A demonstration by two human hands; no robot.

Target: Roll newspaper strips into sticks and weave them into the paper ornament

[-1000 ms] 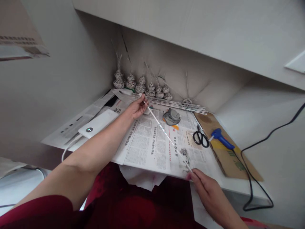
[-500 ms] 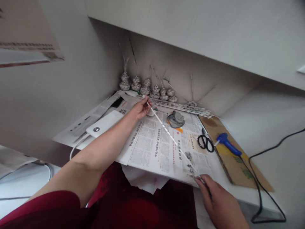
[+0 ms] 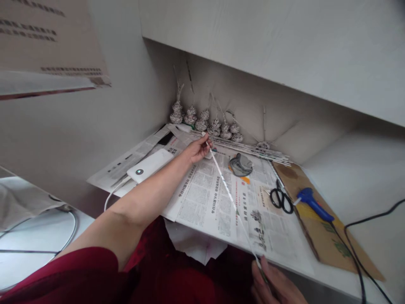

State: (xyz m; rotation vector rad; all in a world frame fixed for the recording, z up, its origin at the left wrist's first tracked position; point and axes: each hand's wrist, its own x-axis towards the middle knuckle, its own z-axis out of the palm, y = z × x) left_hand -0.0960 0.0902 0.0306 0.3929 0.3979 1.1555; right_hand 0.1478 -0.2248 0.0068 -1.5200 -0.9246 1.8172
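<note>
A thin rolled newspaper stick [image 3: 222,178] slants across the table between my hands. My left hand [image 3: 200,149] pinches its far end, fingers closed, in front of the row of woven paper gourds [image 3: 202,120]. At the table's front edge, my right hand [image 3: 274,282] is closed around the near end, where the stick looks thinner and paler. Part of what lies inside the right fingers is hidden. Newspaper [image 3: 202,207] covers the tabletop under the stick. A grey cloth-like bundle [image 3: 241,164] lies to the right of my left hand.
Black-handled scissors [image 3: 281,200] and a blue glue gun [image 3: 314,204] lie to the right, the gun on flattened cardboard [image 3: 335,245] with its cord trailing. A bundle of paper sticks [image 3: 253,147] lies behind. A white power bank [image 3: 150,164] is beside my left forearm. An overhanging panel [image 3: 268,46] is above.
My right hand has moved down and nearer to me with its end of the stick. The left hand keeps its pinch. The whole view has shifted slightly.
</note>
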